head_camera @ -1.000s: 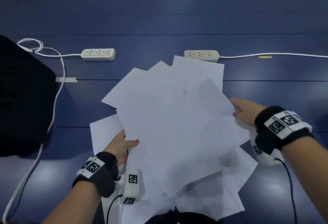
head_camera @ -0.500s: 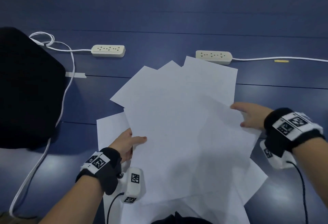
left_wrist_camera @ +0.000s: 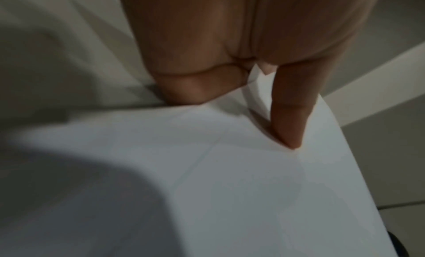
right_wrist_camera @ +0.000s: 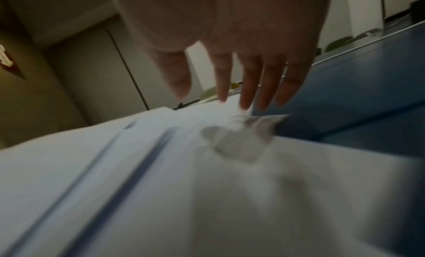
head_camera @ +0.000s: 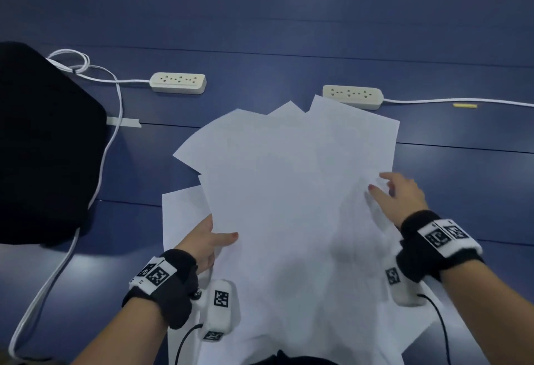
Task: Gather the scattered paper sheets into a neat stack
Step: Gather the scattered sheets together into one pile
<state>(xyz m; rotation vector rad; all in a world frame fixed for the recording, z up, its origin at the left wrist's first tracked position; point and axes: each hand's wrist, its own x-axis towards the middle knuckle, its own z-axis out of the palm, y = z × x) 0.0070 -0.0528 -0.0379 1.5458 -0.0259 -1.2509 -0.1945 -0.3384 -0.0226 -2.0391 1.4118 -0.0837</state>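
Observation:
Several white paper sheets [head_camera: 289, 191] lie fanned and overlapping in the middle of the blue table [head_camera: 289, 32]. My left hand [head_camera: 219, 239] pinches the left edge of the upper sheets, thumb on top and the fingers hidden beneath. In the left wrist view the thumb [left_wrist_camera: 289, 115] presses down on the paper [left_wrist_camera: 230, 188]. My right hand [head_camera: 387, 188] rests on the right side of the pile with straight, spread fingers. In the right wrist view its fingertips [right_wrist_camera: 243, 100] touch the sheets [right_wrist_camera: 161, 188], which wrinkle slightly there.
Two white power strips [head_camera: 177, 83] [head_camera: 353, 96] with cables lie just beyond the sheets. A large black object [head_camera: 43, 145] fills the left side, with a white cable [head_camera: 115, 122] running past it. A strip of tape [head_camera: 124, 121] and a small yellow piece [head_camera: 464, 105] lie on the table.
My right hand has moved from the top sheet's right edge onto the pile. The top sheet has turned closer in line with those under it. The left hand keeps its hold.

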